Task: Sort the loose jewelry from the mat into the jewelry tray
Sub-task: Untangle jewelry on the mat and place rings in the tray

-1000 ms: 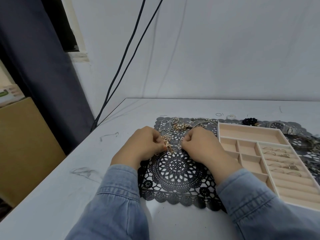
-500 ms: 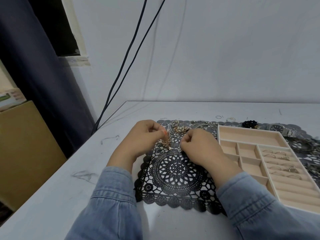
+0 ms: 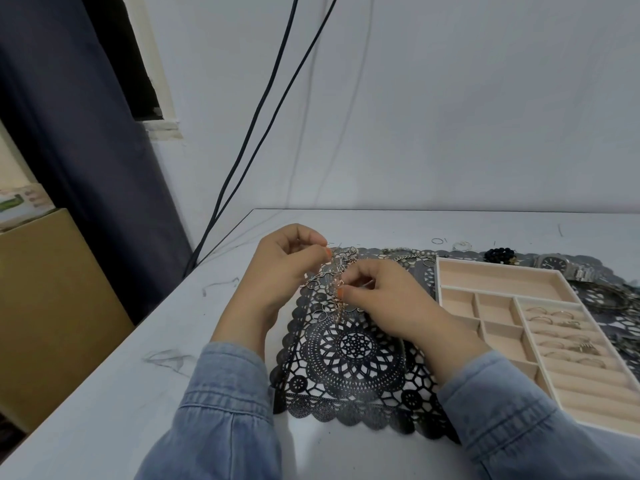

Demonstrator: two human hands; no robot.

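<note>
A tangle of gold and silver chains with small rings (image 3: 333,293) hangs between both hands above the black lace mat (image 3: 349,362). My left hand (image 3: 282,268) pinches its upper end, raised off the mat. My right hand (image 3: 384,299) pinches it lower down, fingers curled. More chains (image 3: 405,253) lie at the mat's far edge. The beige jewelry tray (image 3: 498,268) sits to the right, with several rings (image 3: 554,323) slotted in its ring rolls and the other compartments bare.
A black bead bracelet (image 3: 499,254), a silver watch (image 3: 561,266) and dark bangles (image 3: 606,296) lie behind and right of the tray. Two small rings (image 3: 437,241) rest on the white table. Black cables (image 3: 263,126) hang down the wall. A cardboard box (image 3: 45,306) stands left.
Both hands have lifted the tangle off the mat; my left hand rose and moved away from me, stretching the chains between the two hands. The view shifted slightly.
</note>
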